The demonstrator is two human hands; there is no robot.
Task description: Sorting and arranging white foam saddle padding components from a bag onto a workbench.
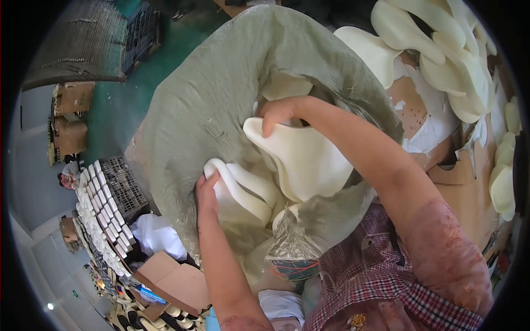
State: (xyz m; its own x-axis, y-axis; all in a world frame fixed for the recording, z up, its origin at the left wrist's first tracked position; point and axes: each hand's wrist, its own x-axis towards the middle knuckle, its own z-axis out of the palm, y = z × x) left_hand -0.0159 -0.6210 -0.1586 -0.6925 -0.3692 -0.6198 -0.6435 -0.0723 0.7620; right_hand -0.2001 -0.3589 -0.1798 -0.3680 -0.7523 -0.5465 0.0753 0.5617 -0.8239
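A large grey-green woven sack (190, 105) stands open in front of me, with several cream, saddle-shaped foam pads inside. My right hand (281, 112) reaches over and grips the narrow end of a smooth foam pad (314, 160), which seems to lie against another one behind it. At the left inner side of the sack, my left hand (207, 193) is closed around the edge of a folded-looking pair of foam pads (238, 194). Another pale pad (287, 87) shows deeper in, by the far wall of the sack. How many lie below is hidden.
More foam pads (441, 55) are heaped at the right on torn cardboard (464, 171). Left of the sack are a dark plastic crate (120, 185), stacked white pieces (105, 212), a white bag (158, 236) and an open cardboard box (175, 280). Green floor (110, 132) shows beyond.
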